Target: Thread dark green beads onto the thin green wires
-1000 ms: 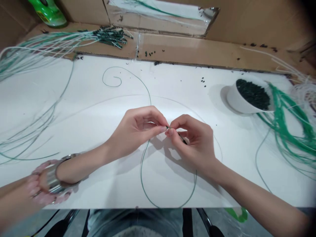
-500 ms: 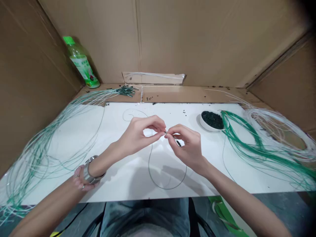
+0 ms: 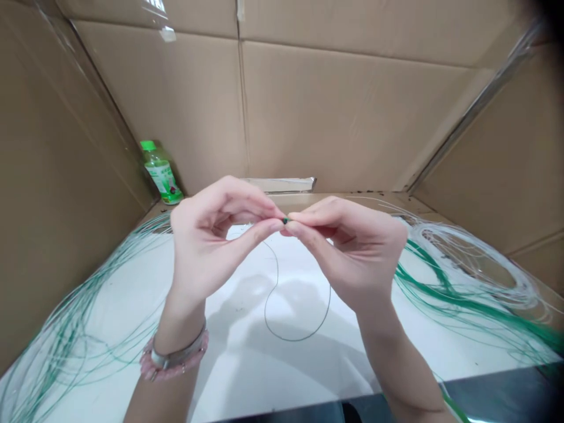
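Hands (image 3: 205,232) (image 3: 359,252) rose, pinching bead (image 3: 285,221); bottle (image 3: 162,176) perhaps holds liquid (image 3: 173,196).

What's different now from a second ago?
The left hand and right hand look larger, so nearer the camera, which has tilted up to show more cardboard wall. The bowl is out of sight, seemingly behind the right hand. Nothing visibly taken or let go: fingertips still meet at a small green bit. The thread still loops below; the bottle stays in its corner.
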A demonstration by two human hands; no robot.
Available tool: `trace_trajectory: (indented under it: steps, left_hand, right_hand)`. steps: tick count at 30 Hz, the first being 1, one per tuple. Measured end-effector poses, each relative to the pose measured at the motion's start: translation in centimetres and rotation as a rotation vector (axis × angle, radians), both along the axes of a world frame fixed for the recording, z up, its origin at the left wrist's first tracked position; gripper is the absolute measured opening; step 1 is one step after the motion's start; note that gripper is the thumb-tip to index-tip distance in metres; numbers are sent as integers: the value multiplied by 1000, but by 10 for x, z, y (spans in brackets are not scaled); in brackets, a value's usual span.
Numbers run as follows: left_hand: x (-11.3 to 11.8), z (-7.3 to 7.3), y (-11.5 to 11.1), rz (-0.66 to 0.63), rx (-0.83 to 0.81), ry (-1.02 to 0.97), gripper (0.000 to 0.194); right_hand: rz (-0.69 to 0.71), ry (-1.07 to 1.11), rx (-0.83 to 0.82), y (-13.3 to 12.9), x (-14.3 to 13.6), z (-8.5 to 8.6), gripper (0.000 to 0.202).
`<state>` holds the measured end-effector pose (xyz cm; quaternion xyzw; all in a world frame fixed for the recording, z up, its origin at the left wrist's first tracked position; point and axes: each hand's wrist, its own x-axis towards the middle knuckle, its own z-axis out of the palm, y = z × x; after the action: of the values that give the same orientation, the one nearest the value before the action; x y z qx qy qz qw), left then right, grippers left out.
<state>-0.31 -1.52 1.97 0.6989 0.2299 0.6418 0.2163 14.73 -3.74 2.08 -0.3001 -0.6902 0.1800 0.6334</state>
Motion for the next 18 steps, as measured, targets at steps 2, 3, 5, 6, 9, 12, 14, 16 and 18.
trace_trajectory:
  steps: [2, 3, 5, 6, 9, 12, 14, 16, 18]
  left_hand:
    - [-4, 2, 1, 30, 35, -17, 23]
    - [-6, 2, 1, 39, 37, -15, 23]
    - [-11, 3, 3, 39, 28, -5, 25]
    - [-13, 4, 3, 35, 18, 6, 26]
    - [-17, 4, 6, 32, -4, 48, 28]
    - [-17, 2, 8, 67, -8, 60, 27]
    - [-17, 1, 10, 92, -10, 75, 27]
    - [-17, 1, 9, 110, -11, 124, 29]
    - [-18, 2, 8, 128, -3, 179, 31]
  right_hand:
    - [10, -1, -24, 0, -3, 6, 10]
    - [-1, -8, -22, 0, -5, 8, 11]
    - [-61, -27, 12, 1, -7, 11, 13]
    - [-92, -48, 35, 2, -8, 11, 13]
    - [-173, -130, 102, 5, -11, 10, 17]
    - [-231, -173, 185, 7, -12, 5, 25]
    - [-293, -202, 234, 7, -13, 2, 28]
    - [-356, -247, 262, 7, -12, 1, 26]
    - [-400, -292, 266, 7, -11, 0, 23]
